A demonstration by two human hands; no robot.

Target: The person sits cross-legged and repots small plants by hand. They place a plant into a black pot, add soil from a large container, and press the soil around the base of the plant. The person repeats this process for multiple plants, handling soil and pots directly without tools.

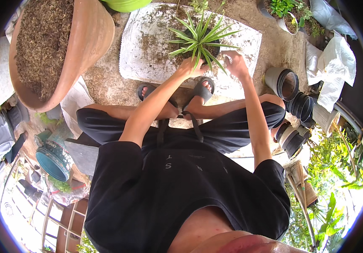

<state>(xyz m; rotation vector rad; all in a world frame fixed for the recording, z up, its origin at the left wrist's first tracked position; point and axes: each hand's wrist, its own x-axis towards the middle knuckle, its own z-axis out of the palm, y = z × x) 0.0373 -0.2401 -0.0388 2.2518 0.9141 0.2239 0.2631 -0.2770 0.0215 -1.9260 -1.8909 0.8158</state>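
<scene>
A spider plant (pixel 200 39) with long, white-edged green leaves grows in a black pot (pixel 214 50) on a white woven sack (pixel 134 63) strewn with loose soil. My left hand (pixel 193 67) is at the near side of the pot, under the drooping leaves. Leaves cover part of its fingers, so I cannot tell whether it grips the rim. To the right of the pot, my right hand (pixel 236 63) has its thumb and bent fingers apart, with nothing visible between them.
At left stands a large clay pot (pixel 99 34) full of dry brown planting mix. A lime-green container (pixel 126 4) is at the top. Black nursery pots (pixel 300 106) lie stacked at right near white plastic bags (pixel 337 63). A teal bucket (pixel 55 161) lies tipped at lower left.
</scene>
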